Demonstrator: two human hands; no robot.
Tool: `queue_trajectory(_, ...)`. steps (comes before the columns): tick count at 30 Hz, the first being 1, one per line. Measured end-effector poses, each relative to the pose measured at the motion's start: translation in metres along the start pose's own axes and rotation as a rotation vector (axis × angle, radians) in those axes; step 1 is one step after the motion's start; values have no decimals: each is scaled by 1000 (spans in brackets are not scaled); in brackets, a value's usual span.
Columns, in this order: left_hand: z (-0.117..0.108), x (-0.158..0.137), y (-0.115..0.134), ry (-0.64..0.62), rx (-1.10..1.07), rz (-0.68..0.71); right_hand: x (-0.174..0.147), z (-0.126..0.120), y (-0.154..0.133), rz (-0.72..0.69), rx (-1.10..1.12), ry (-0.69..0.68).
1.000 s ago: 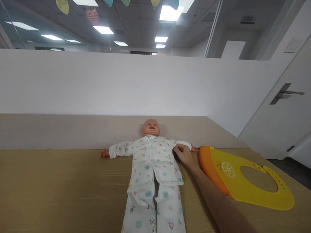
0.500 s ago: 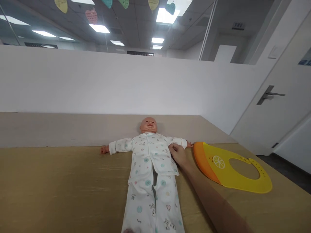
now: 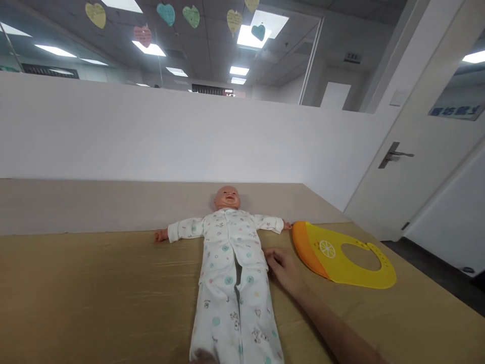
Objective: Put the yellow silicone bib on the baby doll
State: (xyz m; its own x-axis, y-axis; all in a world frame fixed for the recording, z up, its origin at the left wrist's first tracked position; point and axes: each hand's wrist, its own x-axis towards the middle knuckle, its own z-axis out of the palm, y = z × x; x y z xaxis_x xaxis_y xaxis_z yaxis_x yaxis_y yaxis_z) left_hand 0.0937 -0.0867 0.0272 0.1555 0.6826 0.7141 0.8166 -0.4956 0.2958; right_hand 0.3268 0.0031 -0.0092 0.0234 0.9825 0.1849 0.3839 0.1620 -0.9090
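A baby doll lies on its back with its arms spread wide. It wears a white long-sleeved shirt and matching white trousers, both printed with small teal dots and animals. My right hand is at the right side edge of the shirt, near its hem. Its fingers are curled in a pinch at the cloth. Only a blurred bit of my left hand shows at the bottom edge, over the doll's trouser leg; its fingers cannot be made out.
A yellow bib with an orange pocket lies to the right, close to the doll's hand. Behind the wooden tabletop rises a white wall with glass above. A door stands at the right.
My right hand has slid down the doll's side, from beneath the arm to near the shirt's hem. The shirt's flared right edge now lies straighter. The camera view has shifted slightly.
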Motion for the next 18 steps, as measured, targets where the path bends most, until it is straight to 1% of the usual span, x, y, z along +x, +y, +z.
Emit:
queue_trajectory(3,41,67,-22,45,-12,-27,-28,-13,2,22,19,-3)
queue_trajectory(6,77,129,-38,82,-28,-45,-56,-33,8,66,14,75)
queue_trajectory(8,95,160,-45,99,-40,-57,-73,-52,15,100,-4,158)
queue_trajectory(10,108,181,-50,111,-51,-69,-88,-75,22,140,-38,278)
queue_trajectory(14,129,208,-52,116,-68,-105,-109,-131,30,249,-147,618)
queue_trajectory(16,134,219,-51,111,-71,-130,-113,-157,30,327,-172,787)
queue_trajectory(18,134,225,-48,106,-71,-151,-111,-176,29,423,-187,923)
